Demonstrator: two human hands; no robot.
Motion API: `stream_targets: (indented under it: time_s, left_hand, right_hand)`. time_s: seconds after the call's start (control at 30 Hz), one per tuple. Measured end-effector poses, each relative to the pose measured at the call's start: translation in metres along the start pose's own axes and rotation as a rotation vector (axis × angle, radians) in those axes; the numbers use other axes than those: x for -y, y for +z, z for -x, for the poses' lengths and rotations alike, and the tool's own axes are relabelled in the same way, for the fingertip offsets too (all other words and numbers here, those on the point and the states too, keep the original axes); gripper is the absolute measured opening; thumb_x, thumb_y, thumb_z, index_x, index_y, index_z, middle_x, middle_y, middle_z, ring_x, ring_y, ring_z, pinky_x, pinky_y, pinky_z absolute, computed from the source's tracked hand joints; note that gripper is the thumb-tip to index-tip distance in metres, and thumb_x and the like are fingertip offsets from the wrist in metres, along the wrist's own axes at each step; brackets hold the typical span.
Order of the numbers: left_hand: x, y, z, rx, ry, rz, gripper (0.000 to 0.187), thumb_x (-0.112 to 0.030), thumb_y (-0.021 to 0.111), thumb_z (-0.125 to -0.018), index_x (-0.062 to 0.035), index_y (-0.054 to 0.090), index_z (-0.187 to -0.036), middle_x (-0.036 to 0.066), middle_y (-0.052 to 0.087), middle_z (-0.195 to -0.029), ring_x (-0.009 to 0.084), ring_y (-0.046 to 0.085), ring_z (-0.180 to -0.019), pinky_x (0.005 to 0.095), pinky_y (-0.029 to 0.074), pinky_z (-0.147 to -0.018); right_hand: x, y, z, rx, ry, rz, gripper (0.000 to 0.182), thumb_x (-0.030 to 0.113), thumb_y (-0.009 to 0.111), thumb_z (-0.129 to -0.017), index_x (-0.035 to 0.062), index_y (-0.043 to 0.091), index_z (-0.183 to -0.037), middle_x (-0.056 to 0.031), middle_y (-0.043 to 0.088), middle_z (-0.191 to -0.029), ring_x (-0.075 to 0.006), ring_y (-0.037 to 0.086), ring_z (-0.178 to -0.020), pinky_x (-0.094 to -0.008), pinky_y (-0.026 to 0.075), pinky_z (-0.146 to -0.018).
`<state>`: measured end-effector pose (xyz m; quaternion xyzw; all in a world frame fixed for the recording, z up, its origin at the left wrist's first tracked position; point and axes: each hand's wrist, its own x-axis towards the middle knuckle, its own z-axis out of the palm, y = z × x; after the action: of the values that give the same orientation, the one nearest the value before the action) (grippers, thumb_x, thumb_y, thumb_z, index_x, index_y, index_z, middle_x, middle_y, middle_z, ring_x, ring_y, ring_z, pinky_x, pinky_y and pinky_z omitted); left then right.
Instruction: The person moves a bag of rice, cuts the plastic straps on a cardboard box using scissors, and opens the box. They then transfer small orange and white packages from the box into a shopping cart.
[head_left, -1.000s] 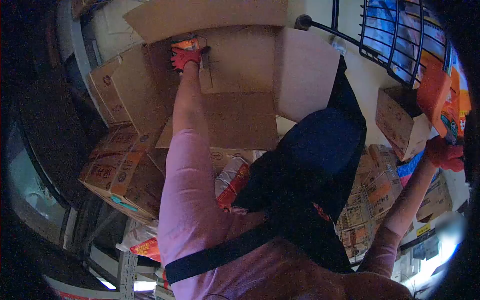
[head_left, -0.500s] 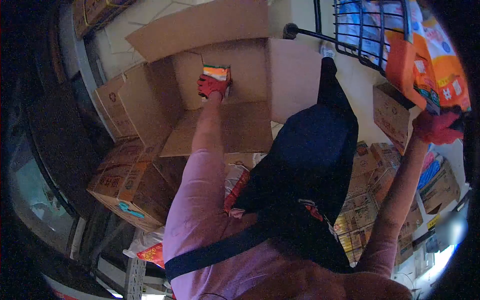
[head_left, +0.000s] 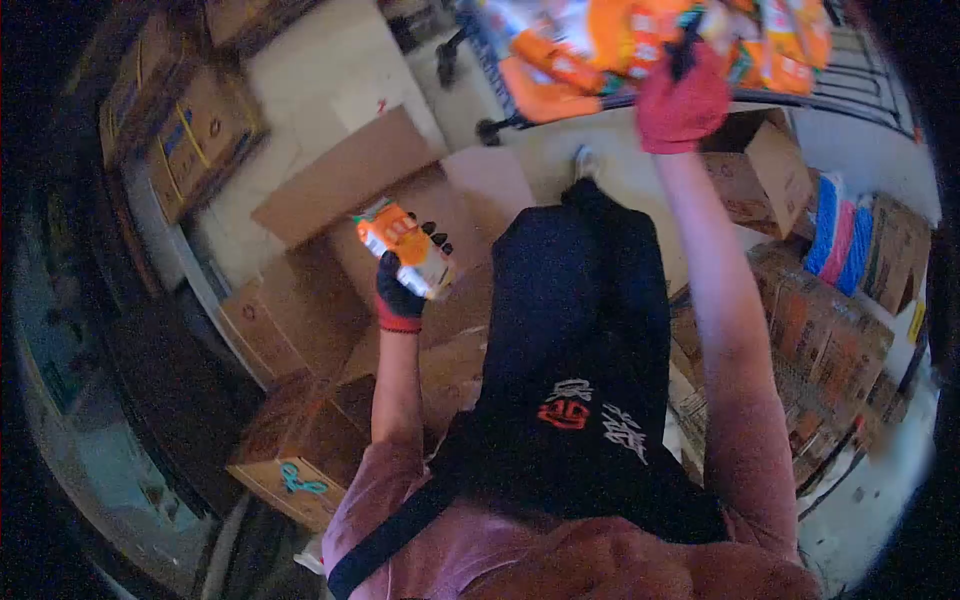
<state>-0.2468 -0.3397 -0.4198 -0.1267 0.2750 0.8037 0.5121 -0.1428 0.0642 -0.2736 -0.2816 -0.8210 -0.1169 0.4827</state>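
My left hand (head_left: 404,285), in a red glove with black palm and fingertips, is closed around an orange-and-white packet (head_left: 405,245). Palm turned up, it holds the packet over the open cardboard box (head_left: 350,175). My right hand (head_left: 684,105), gloved the same way, reaches over the wire basket cart (head_left: 850,85) at the top of the view. Its black fingertips are at the orange-and-white packets (head_left: 610,40) heaped there; motion blur and the glove's back hide how the fingers are set.
A closed carton (head_left: 300,450) with a teal mark stands at lower left. More cartons (head_left: 205,130) lie at upper left. On the right are an open carton (head_left: 760,170), stacked boxes (head_left: 820,320) and blue-and-pink bundles (head_left: 840,235). A shoe (head_left: 586,160) shows on the floor below the cart.
My left hand has come up out of the box with the packet and turned palm up. My right hand has moved onto the packets in the cart. The view has swung right.
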Motion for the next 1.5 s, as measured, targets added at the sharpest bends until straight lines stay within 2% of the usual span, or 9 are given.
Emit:
stream_targets:
  time_s: [0.3,0.43,0.57,0.7,0.73,0.8,1.0,1.37,1.5]
  left_hand:
    - [-0.035,0.306,-0.046,0.477,0.205,-0.281,0.089,-0.058,0.062,-0.074,-0.0086,0.028,-0.14,0.015,0.038,-0.139,0.0336,0.041,-0.125,0.0515,0.035,-0.102]
    - [0.007,0.458,-0.115,0.503,0.486,-0.62,0.062,-0.04,0.058,-0.08,-0.0071,0.039,-0.129,0.014,0.047,-0.123,0.0286,0.048,-0.111,0.0429,0.039,-0.095]
    - [0.015,0.551,-0.197,0.277,0.87,-1.163,0.035,-0.022,0.055,-0.087,-0.0055,0.05,-0.118,0.012,0.056,-0.106,0.0236,0.055,-0.098,0.0343,0.043,-0.088]
    - [0.001,0.509,-0.175,0.246,1.158,-0.615,0.03,-0.01,0.057,-0.088,-0.0084,0.054,-0.118,0.012,0.06,-0.107,0.021,0.056,-0.097,0.0331,0.043,-0.089]
    - [-0.005,0.485,-0.141,-0.269,1.286,-1.145,0.044,-0.014,0.065,-0.082,-0.0037,0.051,-0.121,0.011,0.059,-0.117,0.0229,0.055,-0.108,0.036,0.041,-0.097]
    - [-0.012,0.382,-0.116,-0.524,1.225,-1.272,0.036,-0.011,0.068,-0.077,-0.0024,0.056,-0.111,0.011,0.062,-0.106,0.0248,0.059,-0.099,0.034,0.045,-0.088]
    - [0.081,0.208,0.053,-1.201,-0.17,-1.842,0.064,-0.045,0.068,-0.073,-0.0036,0.05,-0.118,0.017,0.054,-0.118,0.0332,0.049,-0.111,0.0424,0.039,-0.094]
    - [0.214,0.169,-0.007,-1.311,-0.159,-1.806,0.109,-0.058,0.072,-0.06,-0.0018,0.024,-0.14,0.024,0.031,-0.139,0.0424,0.024,-0.131,0.0554,0.018,-0.106]
    - [0.215,0.126,-0.068,-1.303,-0.433,-1.789,0.093,-0.044,0.062,-0.076,0.0008,0.015,-0.142,0.028,0.025,-0.142,0.0445,0.027,-0.129,0.0572,0.023,-0.104]
  right_hand:
    - [0.021,-0.022,-0.005,0.079,0.102,-0.218,0.051,0.031,0.064,-0.074,0.005,0.049,-0.116,-0.02,0.055,-0.107,-0.0369,0.055,-0.085,-0.0484,0.042,-0.067]
    - [0.014,-0.024,0.003,0.02,0.025,-0.157,0.048,0.034,0.066,-0.072,0.0077,0.052,-0.11,-0.019,0.055,-0.099,-0.0348,0.057,-0.081,-0.0452,0.046,-0.065]
    - [-0.017,-0.067,-0.048,0.553,0.068,-0.457,0.045,0.033,0.065,-0.076,0.0048,0.053,-0.11,-0.0171,0.06,-0.096,-0.0326,0.06,-0.078,-0.0431,0.048,-0.065]
    - [-0.065,-0.073,-0.097,1.106,0.042,-0.52,0.055,0.045,0.061,-0.078,0.0062,0.052,-0.115,-0.0143,0.061,-0.106,-0.032,0.061,-0.093,-0.0424,0.049,-0.074]
    - [-0.08,-0.074,-0.114,1.227,-0.019,-0.462,0.06,0.047,0.063,-0.076,0.0055,0.051,-0.117,-0.014,0.061,-0.11,-0.0333,0.06,-0.095,-0.0422,0.049,-0.078]
    - [-0.114,-0.067,-0.124,1.379,-0.179,-0.49,0.067,0.051,0.066,-0.072,0.0047,0.05,-0.118,-0.0151,0.059,-0.111,-0.0333,0.058,-0.1,-0.0417,0.047,-0.082]
    - [-0.128,-0.037,-0.116,1.496,-0.77,-0.361,0.038,0.034,0.064,-0.075,0.0055,0.052,-0.096,-0.0161,0.061,-0.092,-0.0319,0.061,-0.088,-0.0444,0.049,-0.073]
    - [-0.107,-0.028,-0.118,1.453,-0.969,-0.224,0.028,0.037,0.061,-0.077,0.0098,0.055,-0.081,-0.0135,0.06,-0.075,-0.0333,0.061,-0.071,-0.045,0.049,-0.063]
    - [-0.102,-0.03,-0.121,1.405,-1.03,-0.23,0.03,0.038,0.06,-0.078,0.0092,0.054,-0.079,-0.0148,0.062,-0.077,-0.0335,0.061,-0.07,-0.045,0.048,-0.061]
